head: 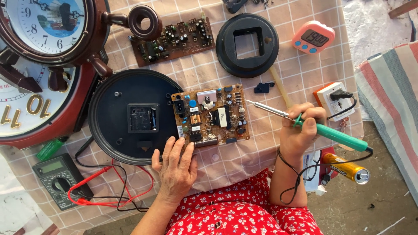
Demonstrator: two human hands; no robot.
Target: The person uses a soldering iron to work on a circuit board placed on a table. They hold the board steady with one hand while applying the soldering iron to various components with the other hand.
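Green-handled soldering iron (322, 127) was clamped in right hand (300, 130), tip pointing left at circuit board (211, 115), which lay mid-surface, near edge pinned under open left hand (176, 167).

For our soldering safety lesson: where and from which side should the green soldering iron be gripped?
Grip the soldering iron on its green handle, from the cord end on the right, as the right hand does. The bare metal tip points left toward the circuit board.

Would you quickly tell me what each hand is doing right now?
Left hand: open, fingers resting at the circuit board edge.
Right hand: closed around the soldering iron.
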